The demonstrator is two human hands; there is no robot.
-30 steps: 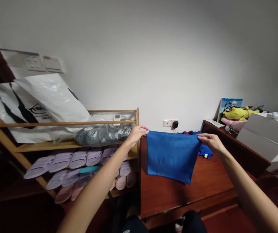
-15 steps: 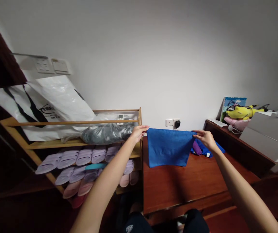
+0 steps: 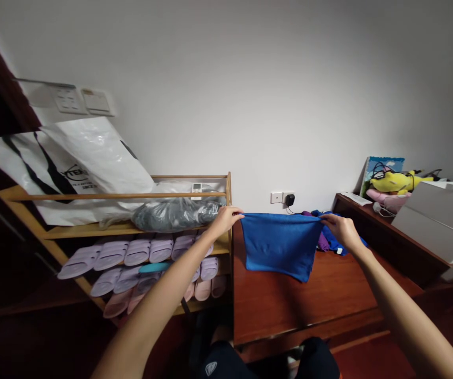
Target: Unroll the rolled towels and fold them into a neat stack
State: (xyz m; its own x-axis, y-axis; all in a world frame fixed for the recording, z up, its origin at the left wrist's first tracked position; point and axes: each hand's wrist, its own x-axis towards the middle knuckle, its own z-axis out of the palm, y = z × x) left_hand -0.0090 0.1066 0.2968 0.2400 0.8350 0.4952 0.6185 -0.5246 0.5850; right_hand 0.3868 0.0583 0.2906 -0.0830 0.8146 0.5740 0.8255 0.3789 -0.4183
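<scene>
Blue cloth (image 3: 278, 246) is held over the brown table (image 3: 269, 310) | its top corners are pinched by left hand (image 3: 225, 219) and right hand (image 3: 342, 230) | likely so it is spread flat and wide

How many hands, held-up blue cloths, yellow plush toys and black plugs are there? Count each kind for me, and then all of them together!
Left hand and right hand: 2
Held-up blue cloth: 1
Yellow plush toy: 1
Black plug: 1
Total: 5
</scene>
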